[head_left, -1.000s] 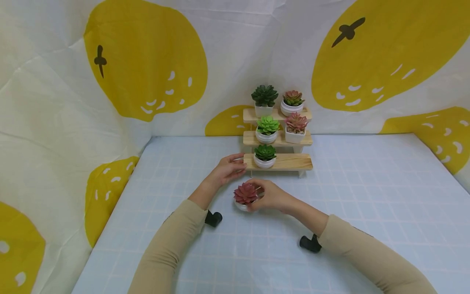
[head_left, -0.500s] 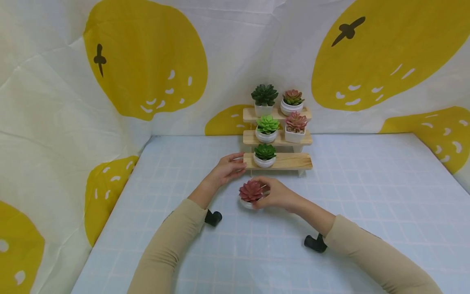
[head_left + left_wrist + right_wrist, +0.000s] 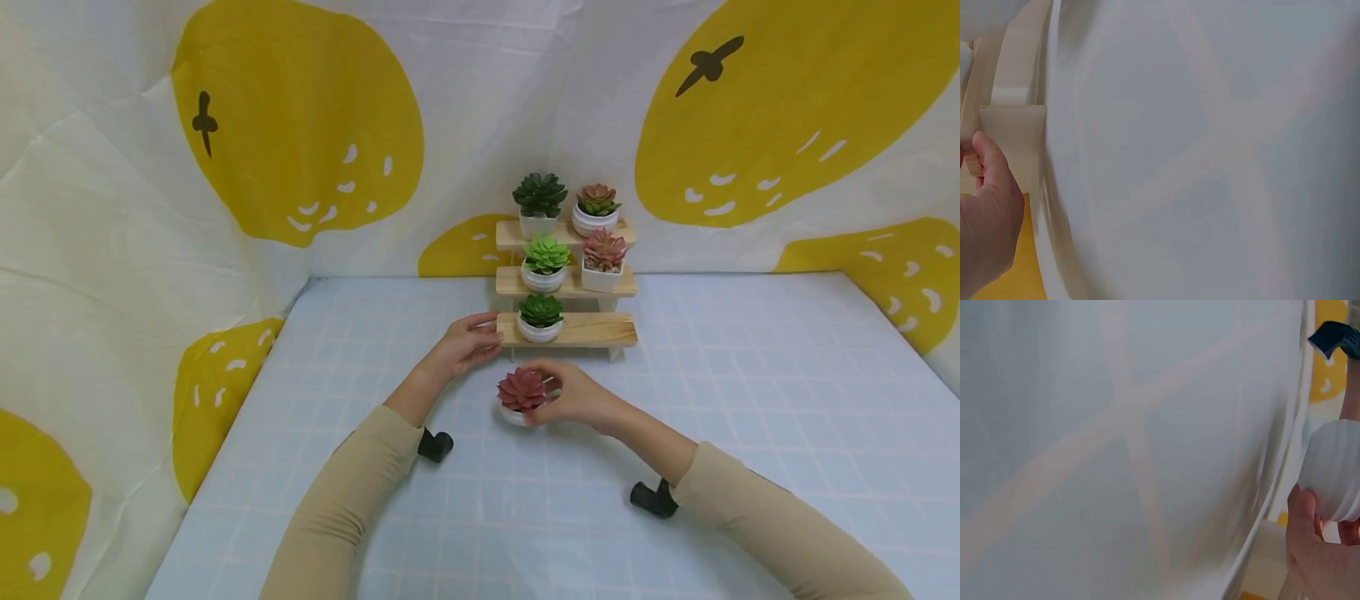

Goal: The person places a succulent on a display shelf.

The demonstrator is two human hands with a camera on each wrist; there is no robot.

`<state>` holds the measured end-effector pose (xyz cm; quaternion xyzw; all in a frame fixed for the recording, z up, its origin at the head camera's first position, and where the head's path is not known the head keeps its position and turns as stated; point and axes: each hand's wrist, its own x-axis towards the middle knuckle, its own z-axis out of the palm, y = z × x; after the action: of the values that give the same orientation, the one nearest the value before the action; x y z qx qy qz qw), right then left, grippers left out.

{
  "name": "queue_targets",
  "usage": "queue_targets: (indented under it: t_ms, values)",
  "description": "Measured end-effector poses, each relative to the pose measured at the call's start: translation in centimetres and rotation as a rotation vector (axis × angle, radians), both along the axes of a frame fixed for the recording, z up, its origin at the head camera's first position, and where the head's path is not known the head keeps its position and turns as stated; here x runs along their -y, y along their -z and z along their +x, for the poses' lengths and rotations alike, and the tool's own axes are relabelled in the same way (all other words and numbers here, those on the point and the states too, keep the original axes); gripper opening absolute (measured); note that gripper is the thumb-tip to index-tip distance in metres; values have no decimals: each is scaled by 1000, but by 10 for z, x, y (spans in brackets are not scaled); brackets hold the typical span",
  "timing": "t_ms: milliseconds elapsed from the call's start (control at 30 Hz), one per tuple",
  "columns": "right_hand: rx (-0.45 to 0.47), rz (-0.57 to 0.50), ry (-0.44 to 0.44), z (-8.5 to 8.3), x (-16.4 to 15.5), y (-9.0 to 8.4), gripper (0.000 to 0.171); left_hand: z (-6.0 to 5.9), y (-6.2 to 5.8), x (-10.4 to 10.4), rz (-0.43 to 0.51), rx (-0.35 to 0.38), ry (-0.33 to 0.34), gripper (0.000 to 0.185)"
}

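My right hand (image 3: 573,395) grips a potted succulent (image 3: 521,390) with dusky red leaves, in front of the wooden stand. In the right wrist view its round white pot (image 3: 1333,469) sits between thumb and fingers. My left hand (image 3: 469,343) pinches the left end of the lowest board of the three-step plant stand (image 3: 600,330); the left wrist view shows the thumb (image 3: 991,156) against the board's end. A dark green succulent in a round white pot (image 3: 540,318) occupies the left half of that lowest board, and the right half is bare wood.
The middle step carries a light green succulent (image 3: 544,263) and a pink one (image 3: 603,260) in a square pot. On the top step are a dark green succulent (image 3: 539,205) and a reddish-green one (image 3: 596,210). A lemon-print cloth (image 3: 480,100) hangs close behind.
The right hand has carried the red succulent rightward along the front of the stand. The left hand keeps its place at the lowest board's end.
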<state>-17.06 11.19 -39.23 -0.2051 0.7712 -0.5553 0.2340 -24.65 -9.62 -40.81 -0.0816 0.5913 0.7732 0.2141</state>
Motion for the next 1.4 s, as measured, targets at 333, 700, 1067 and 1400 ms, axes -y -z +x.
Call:
queue_targets:
  t_ms: [333, 700, 1067, 1400]
  values:
    - [28, 8, 20, 2, -8, -3, 66, 1, 2, 1, 8, -5, 8, 54]
    - [5, 16, 43, 0, -22, -8, 64, 1, 2, 1, -2, 1, 9, 53]
    - [0, 17, 65, -3, -34, -19, 66, 0, 1, 1, -2, 14, 10, 54]
    - [18, 27, 103, -9, -47, -22, 64, 0, 0, 1, -11, 25, -3, 54]
